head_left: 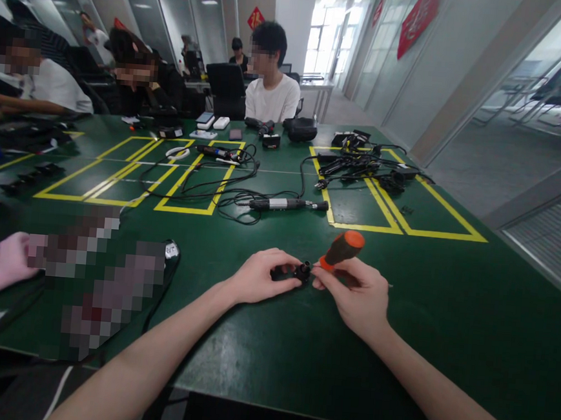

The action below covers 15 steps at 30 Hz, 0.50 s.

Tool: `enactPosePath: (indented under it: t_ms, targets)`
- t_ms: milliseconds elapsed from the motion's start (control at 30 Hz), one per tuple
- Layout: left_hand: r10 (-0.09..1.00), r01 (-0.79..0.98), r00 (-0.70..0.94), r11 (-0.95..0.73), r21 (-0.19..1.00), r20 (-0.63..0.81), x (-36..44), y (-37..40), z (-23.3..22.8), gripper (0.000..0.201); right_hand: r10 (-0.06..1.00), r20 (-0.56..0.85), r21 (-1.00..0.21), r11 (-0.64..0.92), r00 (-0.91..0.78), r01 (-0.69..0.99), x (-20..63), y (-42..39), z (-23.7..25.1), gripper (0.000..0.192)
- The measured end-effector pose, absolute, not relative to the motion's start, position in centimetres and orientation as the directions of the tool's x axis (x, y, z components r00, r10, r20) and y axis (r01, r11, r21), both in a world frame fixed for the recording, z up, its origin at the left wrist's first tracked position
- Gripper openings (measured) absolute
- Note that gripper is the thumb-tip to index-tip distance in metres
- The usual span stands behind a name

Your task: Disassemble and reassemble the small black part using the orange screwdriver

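Green table, orange-handled screwdriver

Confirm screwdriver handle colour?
Orange and black, on the screwdriver in the right hand; shows in the head view.

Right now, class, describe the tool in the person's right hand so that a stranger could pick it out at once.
Start at the green table with yellow taped boxes and come to its near edge, where two bare hands meet. The right hand holds a screwdriver, its tip at a small black part steadied by the left hand. Its orange-and-black handle sets it apart from the black cables behind.
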<state>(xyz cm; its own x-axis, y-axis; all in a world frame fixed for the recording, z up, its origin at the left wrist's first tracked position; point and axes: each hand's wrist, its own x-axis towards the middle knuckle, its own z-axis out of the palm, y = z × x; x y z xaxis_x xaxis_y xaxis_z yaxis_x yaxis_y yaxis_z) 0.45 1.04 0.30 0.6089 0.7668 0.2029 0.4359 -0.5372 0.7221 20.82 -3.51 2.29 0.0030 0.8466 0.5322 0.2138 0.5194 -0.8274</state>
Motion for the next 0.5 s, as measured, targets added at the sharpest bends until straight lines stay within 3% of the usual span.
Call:
enactPosePath:
  t_ms: [267,500]
  targets:
    - [0.767,0.438,0.609,-0.537,0.721,0.200,0.45,1.01,0.25,0.030,0.907,0.420,-0.905,0.418,0.011,0.081,20.74,-3.50,2.10,0.022]
    - [0.770,0.430,0.602,-0.536,0.726,0.211,0.53,1.04,0.14,0.031,0.892,0.451,-0.889,0.452,-0.029,0.070,21.02,-3.25,1.87,0.023]
